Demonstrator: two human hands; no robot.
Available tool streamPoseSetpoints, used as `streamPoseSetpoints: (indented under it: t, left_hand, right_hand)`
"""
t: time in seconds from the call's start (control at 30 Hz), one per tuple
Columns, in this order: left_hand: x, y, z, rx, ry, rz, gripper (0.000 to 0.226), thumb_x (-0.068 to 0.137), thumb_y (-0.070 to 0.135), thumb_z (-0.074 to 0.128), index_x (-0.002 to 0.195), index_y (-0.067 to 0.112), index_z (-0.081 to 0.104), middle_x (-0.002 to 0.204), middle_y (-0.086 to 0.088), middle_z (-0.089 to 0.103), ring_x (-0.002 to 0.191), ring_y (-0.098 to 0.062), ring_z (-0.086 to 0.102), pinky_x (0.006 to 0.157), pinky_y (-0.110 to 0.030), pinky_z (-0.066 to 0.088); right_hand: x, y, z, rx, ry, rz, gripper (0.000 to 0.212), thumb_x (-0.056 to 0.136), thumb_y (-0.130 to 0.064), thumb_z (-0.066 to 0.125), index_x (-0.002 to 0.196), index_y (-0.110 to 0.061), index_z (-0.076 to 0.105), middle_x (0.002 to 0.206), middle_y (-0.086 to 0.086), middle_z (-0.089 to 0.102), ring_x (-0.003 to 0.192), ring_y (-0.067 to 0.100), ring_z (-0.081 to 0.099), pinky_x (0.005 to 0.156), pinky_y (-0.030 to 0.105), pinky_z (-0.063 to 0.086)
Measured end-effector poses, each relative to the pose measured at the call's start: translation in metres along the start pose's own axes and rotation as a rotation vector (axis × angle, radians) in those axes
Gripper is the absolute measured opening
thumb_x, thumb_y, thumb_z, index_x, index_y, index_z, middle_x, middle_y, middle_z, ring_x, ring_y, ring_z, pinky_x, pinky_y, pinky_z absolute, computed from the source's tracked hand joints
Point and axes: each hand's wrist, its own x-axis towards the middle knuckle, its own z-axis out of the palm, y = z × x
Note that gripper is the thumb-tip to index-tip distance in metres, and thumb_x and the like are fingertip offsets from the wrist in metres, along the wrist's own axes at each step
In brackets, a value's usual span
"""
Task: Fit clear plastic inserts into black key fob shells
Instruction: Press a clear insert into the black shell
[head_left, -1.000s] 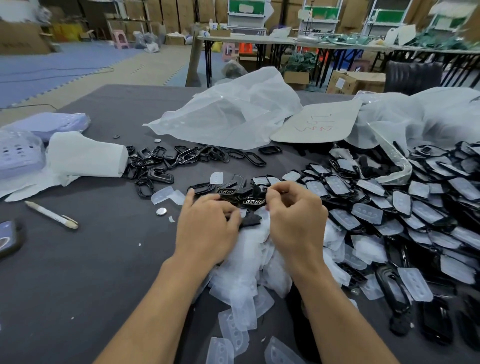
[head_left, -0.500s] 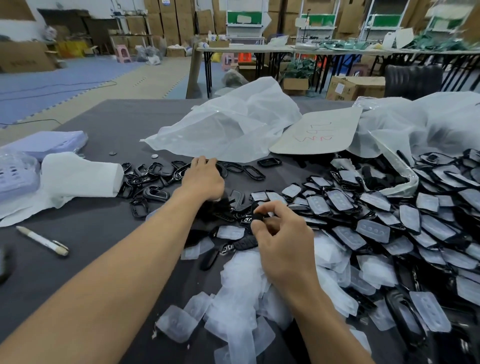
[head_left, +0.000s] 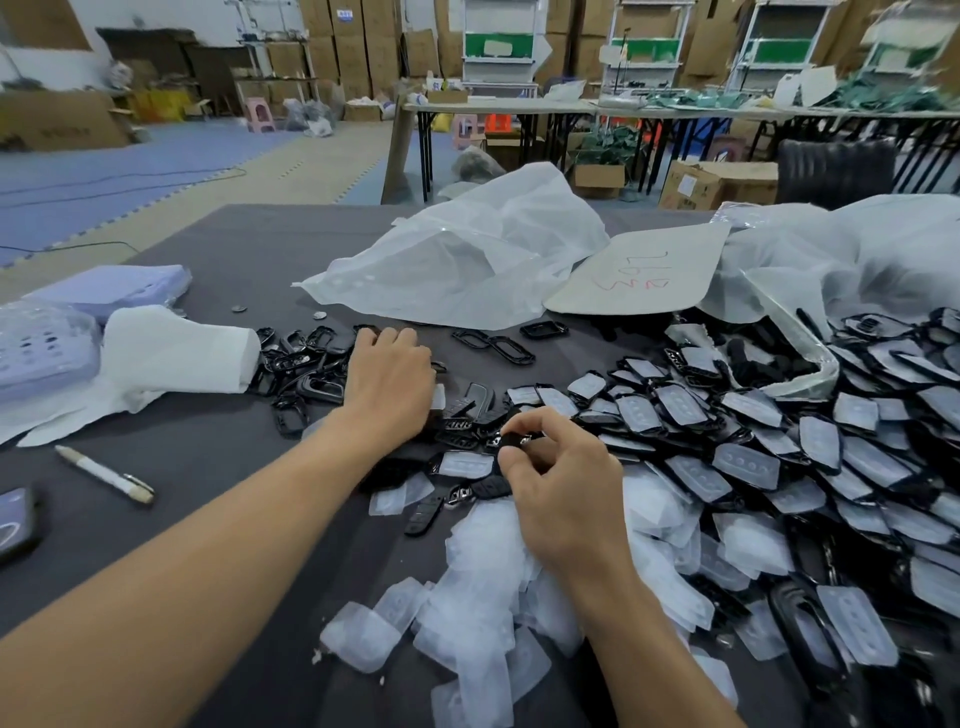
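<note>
My right hand (head_left: 563, 488) pinches a small black key fob shell (head_left: 517, 441) between thumb and fingers, over a heap of clear plastic inserts (head_left: 483, 597). My left hand (head_left: 389, 379) reaches forward, palm down, fingers resting on a cluster of empty black shells (head_left: 306, 364); what lies under its palm is hidden. A large pile of black shells with clear inserts fitted (head_left: 753, 441) spreads over the right side of the dark table (head_left: 208, 467).
A folded white cloth (head_left: 171, 353) and lilac trays (head_left: 47, 348) lie at the left. A white pen (head_left: 104, 474) and a phone (head_left: 15, 519) sit near the left edge. Crumpled plastic bags (head_left: 467, 254) and a cardboard sheet (head_left: 644, 270) lie behind.
My left hand left the right hand and reached forward-left to the empty shells. The right hand stayed in place with the black shell pinched in it.
</note>
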Motion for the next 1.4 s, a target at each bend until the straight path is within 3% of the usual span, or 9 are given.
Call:
streamPoseSetpoints:
  t: [0.17, 0.3, 0.4, 0.57, 0.7, 0.87, 0.97, 1.1, 1.4]
  left_hand:
    - [-0.027, -0.017, -0.003, -0.351, 0.271, -0.295, 0.018, 0.093, 0.013, 0.066, 0.084, 0.014, 0.081, 0.096, -0.006, 0.07, 0.094, -0.034, 0.058, 0.09, -0.043, 0.034]
    - [-0.039, -0.024, -0.006, -0.439, 0.001, -0.315, 0.012, 0.087, 0.023, 0.071, 0.084, 0.02, 0.082, 0.124, 0.0, 0.07, 0.122, -0.027, 0.053, 0.106, -0.041, 0.036]
    - [-0.055, -0.028, -0.014, -0.531, -0.036, -0.36, 0.008, 0.083, 0.02, 0.074, 0.089, 0.019, 0.079, 0.135, 0.0, 0.066, 0.129, -0.026, 0.051, 0.11, -0.038, 0.038]
    - [-0.09, -0.016, -0.051, -1.035, 0.051, -0.627, 0.013, 0.092, 0.027, 0.069, 0.08, 0.028, 0.07, 0.081, 0.015, 0.074, 0.078, -0.003, 0.068, 0.066, -0.02, 0.044]
    - [-0.117, 0.017, -0.08, -1.664, -0.044, -0.747, 0.033, 0.097, 0.008, 0.069, 0.076, 0.03, 0.082, 0.074, -0.008, 0.079, 0.054, -0.017, 0.071, 0.047, -0.019, 0.051]
    - [-0.141, 0.038, -0.079, -1.472, 0.05, -0.793, 0.03, 0.093, 0.02, 0.073, 0.077, 0.045, 0.078, 0.066, 0.005, 0.076, 0.038, -0.017, 0.062, 0.043, -0.019, 0.046]
    - [-0.142, 0.041, -0.083, -1.537, 0.078, -0.794, 0.032, 0.095, 0.017, 0.072, 0.082, 0.044, 0.079, 0.07, 0.004, 0.077, 0.043, -0.016, 0.066, 0.047, -0.023, 0.051]
    - [-0.141, 0.041, -0.089, -1.673, 0.022, -0.766, 0.025, 0.098, 0.006, 0.067, 0.095, 0.027, 0.081, 0.079, -0.001, 0.08, 0.056, -0.018, 0.073, 0.052, -0.025, 0.057]
    - [-0.143, 0.044, -0.096, -1.854, 0.01, -0.646, 0.05, 0.1, -0.003, 0.057, 0.093, 0.039, 0.083, 0.09, -0.006, 0.082, 0.066, -0.018, 0.076, 0.055, -0.02, 0.056]
  right_hand:
    - [-0.002, -0.004, -0.001, 0.004, 0.001, 0.006, 0.018, 0.089, -0.017, 0.069, 0.087, -0.035, 0.066, 0.067, -0.012, 0.07, 0.048, 0.006, 0.054, 0.05, 0.015, 0.04]
    - [-0.004, -0.006, -0.002, 0.033, -0.009, 0.025, 0.019, 0.09, -0.016, 0.069, 0.087, -0.034, 0.067, 0.064, -0.01, 0.069, 0.045, 0.006, 0.051, 0.045, 0.017, 0.038]
    - [-0.004, -0.007, -0.002, 0.027, -0.014, 0.025, 0.019, 0.09, -0.015, 0.07, 0.088, -0.035, 0.067, 0.063, -0.01, 0.069, 0.044, 0.006, 0.05, 0.045, 0.018, 0.039]
    - [-0.006, -0.012, -0.001, 0.029, -0.006, 0.033, 0.022, 0.092, -0.015, 0.069, 0.087, -0.037, 0.065, 0.066, -0.009, 0.071, 0.046, 0.005, 0.054, 0.046, 0.02, 0.043]
    - [-0.011, -0.025, 0.002, 0.225, -0.043, 0.088, 0.029, 0.096, -0.005, 0.062, 0.087, -0.033, 0.061, 0.066, -0.002, 0.071, 0.057, 0.016, 0.07, 0.05, 0.024, 0.052]
    - [-0.013, -0.038, 0.008, 0.581, -0.109, 0.282, 0.014, 0.093, 0.008, 0.062, 0.092, -0.006, 0.063, 0.065, 0.005, 0.067, 0.061, 0.021, 0.07, 0.057, 0.025, 0.057]
    - [-0.012, -0.04, 0.01, 0.661, -0.102, 0.366, 0.014, 0.088, 0.008, 0.071, 0.087, -0.007, 0.069, 0.066, 0.001, 0.066, 0.057, 0.014, 0.06, 0.054, 0.02, 0.049]
    - [-0.012, -0.039, 0.009, 0.718, -0.108, 0.423, 0.016, 0.088, 0.003, 0.073, 0.078, -0.01, 0.074, 0.06, 0.001, 0.062, 0.051, 0.011, 0.049, 0.052, 0.02, 0.041]
    - [-0.011, -0.037, 0.006, 0.974, -0.17, 0.612, 0.019, 0.097, -0.005, 0.062, 0.081, -0.007, 0.071, 0.072, 0.011, 0.074, 0.054, 0.014, 0.069, 0.047, 0.02, 0.053]
